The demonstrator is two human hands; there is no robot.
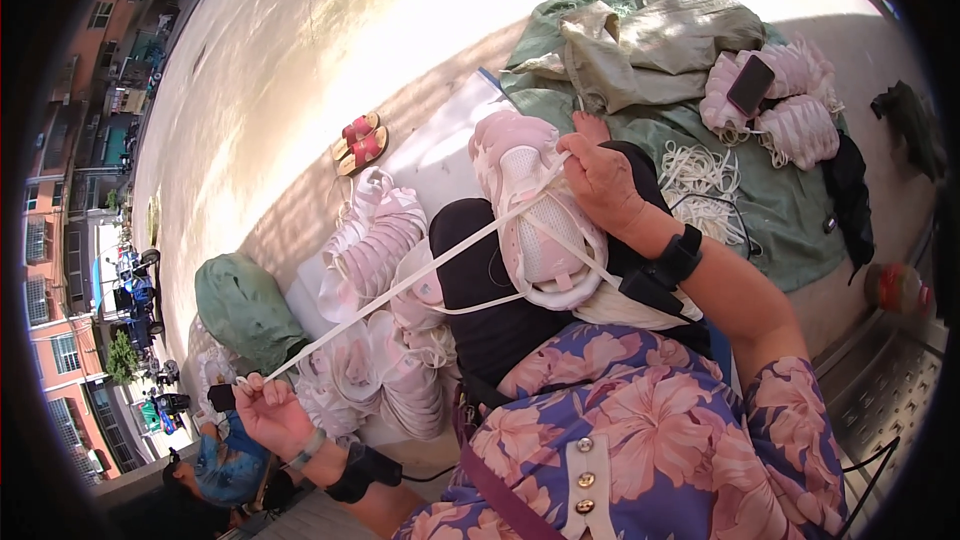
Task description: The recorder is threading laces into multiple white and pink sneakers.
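Head view: a white lace (430, 269) is drawn taut, pinched in the curled left hand (275, 420) and grasped by the right hand (605, 180) at the pink-and-white shoe (543, 235), which is supported on the lap. Lace-pulling is apparently in hand; even tension is judged to be required next.

It's a wide fisheye on the wearer's head, left one of a pair, aimed down over the lap (468, 250). The floral shirt (665, 410) sits super close at the bottom, left hand (275, 418) and right hand (602, 185) a bit farther out. Ground (300, 50) stretches away up top, and buildings (65, 260) way off at the left rim come out tipped sideways.
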